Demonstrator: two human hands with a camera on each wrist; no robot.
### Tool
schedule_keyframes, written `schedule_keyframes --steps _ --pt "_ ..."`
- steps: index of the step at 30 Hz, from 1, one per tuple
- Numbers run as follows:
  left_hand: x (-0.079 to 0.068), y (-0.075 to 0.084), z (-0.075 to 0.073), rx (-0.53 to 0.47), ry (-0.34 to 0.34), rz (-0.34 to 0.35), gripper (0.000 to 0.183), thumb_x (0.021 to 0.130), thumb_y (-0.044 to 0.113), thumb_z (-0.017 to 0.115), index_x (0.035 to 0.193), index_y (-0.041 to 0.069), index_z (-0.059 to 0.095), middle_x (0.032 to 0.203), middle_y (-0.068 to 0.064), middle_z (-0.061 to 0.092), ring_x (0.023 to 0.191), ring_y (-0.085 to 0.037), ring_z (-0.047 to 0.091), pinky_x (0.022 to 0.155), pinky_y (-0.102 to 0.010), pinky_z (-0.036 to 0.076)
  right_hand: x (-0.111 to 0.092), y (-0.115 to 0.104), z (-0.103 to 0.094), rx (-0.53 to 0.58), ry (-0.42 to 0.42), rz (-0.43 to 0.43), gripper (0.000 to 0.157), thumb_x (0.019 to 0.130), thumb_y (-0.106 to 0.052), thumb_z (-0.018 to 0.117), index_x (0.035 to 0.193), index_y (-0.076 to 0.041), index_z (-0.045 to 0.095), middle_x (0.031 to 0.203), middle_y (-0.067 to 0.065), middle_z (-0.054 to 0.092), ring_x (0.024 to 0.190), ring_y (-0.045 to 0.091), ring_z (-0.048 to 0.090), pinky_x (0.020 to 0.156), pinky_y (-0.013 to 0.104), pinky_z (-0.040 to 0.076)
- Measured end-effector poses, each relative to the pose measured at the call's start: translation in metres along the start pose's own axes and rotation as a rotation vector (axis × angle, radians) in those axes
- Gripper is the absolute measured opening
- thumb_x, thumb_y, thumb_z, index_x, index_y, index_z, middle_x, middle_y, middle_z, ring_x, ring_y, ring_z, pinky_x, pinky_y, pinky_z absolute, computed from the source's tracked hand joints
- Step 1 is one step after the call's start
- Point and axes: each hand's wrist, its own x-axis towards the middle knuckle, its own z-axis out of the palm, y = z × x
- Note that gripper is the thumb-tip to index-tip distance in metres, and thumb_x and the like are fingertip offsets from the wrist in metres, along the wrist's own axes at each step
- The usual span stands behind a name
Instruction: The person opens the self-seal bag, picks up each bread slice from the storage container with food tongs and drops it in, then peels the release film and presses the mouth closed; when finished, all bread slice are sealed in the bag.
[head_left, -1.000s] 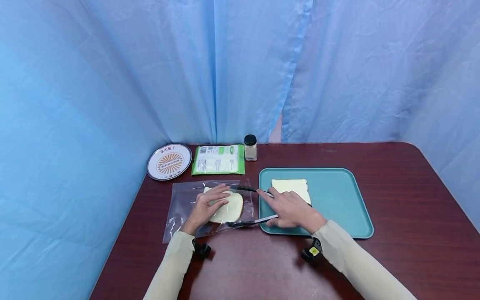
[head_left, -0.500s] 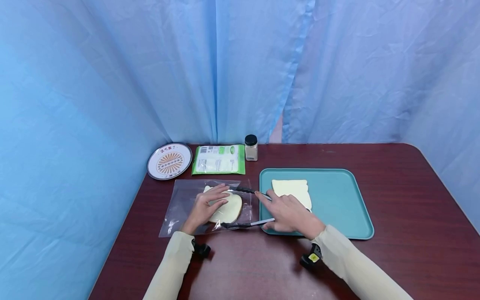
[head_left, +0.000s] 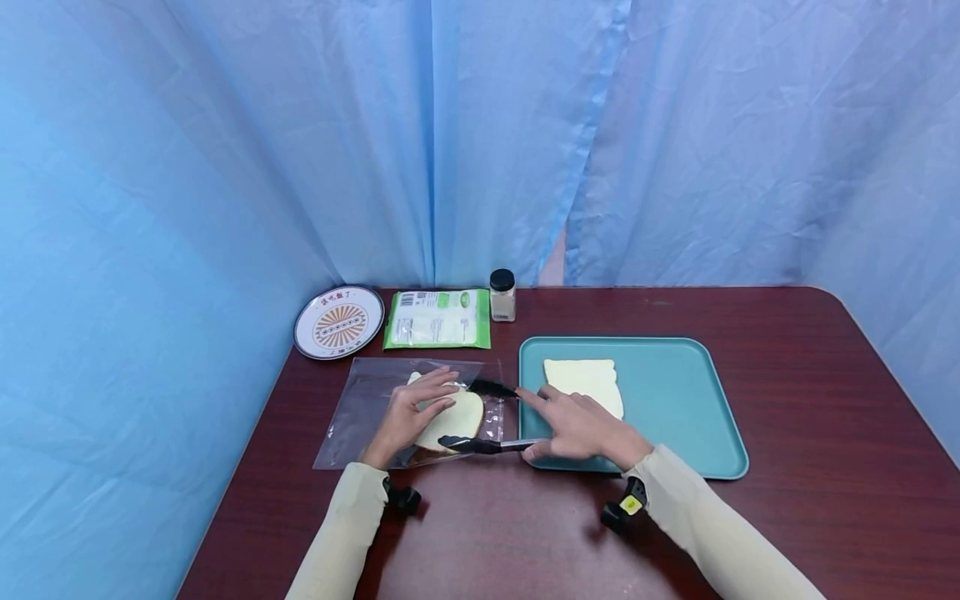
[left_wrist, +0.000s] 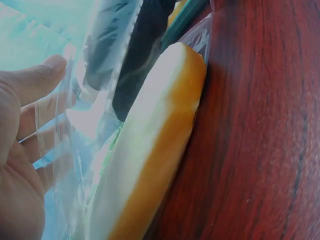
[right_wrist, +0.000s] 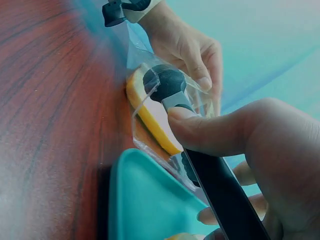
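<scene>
A clear plastic bag point(head_left: 360, 417) lies on the table with a bread slice point(head_left: 462, 417) in it. My left hand point(head_left: 408, 417) is over the bag and holds its upper film, which passes between the thumb and fingers in the left wrist view. My right hand point(head_left: 581, 425) grips black-tipped tongs point(right_wrist: 220, 192), the thumb on one arm and fingers at the other. The tongs' arms stand apart, reaching into the bag's mouth at either side of the bread. A second bread slice point(head_left: 581, 382) lies on the teal tray point(head_left: 671, 400), partly hidden by my right hand.
A patterned plate point(head_left: 307, 332) stands at the back left. Beside it are a green and white packet point(head_left: 438, 319) and a jar with a black lid point(head_left: 502, 296). Blue curtains point(head_left: 480, 150) hang behind the dark red table point(head_left: 495, 542).
The tongs' tips have come closer together, and the near tip has shifted slightly left over the bread. The bag's near left corner has moved left and away from me. The left hand barely moved.
</scene>
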Motion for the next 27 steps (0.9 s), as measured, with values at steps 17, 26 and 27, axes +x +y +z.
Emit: schedule_keyframes --steps 17,26,27 --pt "0.002 -0.001 0.001 0.005 0.012 0.025 0.022 0.086 0.001 0.074 0.108 -0.003 0.077 0.124 -0.019 0.072 0.127 -0.042 0.06 0.107 -0.051 0.049 -0.031 0.014 -0.01 -0.034 0.12 0.047 0.094 0.08 -0.058 0.076 0.154 -0.014 0.039 0.126 0.012 0.06 0.064 0.014 0.05 0.057 0.032 0.046" --pt "0.001 -0.001 0.001 -0.012 0.014 0.007 0.022 0.085 0.0 0.074 0.107 -0.002 0.077 0.123 -0.02 0.072 0.127 -0.044 0.06 0.107 -0.051 0.049 -0.061 0.026 -0.016 0.02 0.199 0.148 0.092 0.083 -0.052 0.077 0.155 -0.011 0.038 0.129 0.019 0.058 0.073 0.015 0.059 0.06 0.033 0.049" --pt "0.001 -0.001 0.001 -0.013 0.013 0.007 0.023 0.085 0.0 0.074 0.107 -0.003 0.077 0.123 -0.02 0.072 0.127 -0.044 0.06 0.107 -0.051 0.049 -0.065 0.027 -0.017 0.024 0.208 0.169 0.092 0.083 -0.052 0.077 0.155 -0.012 0.037 0.13 0.02 0.058 0.074 0.015 0.059 0.059 0.033 0.049"
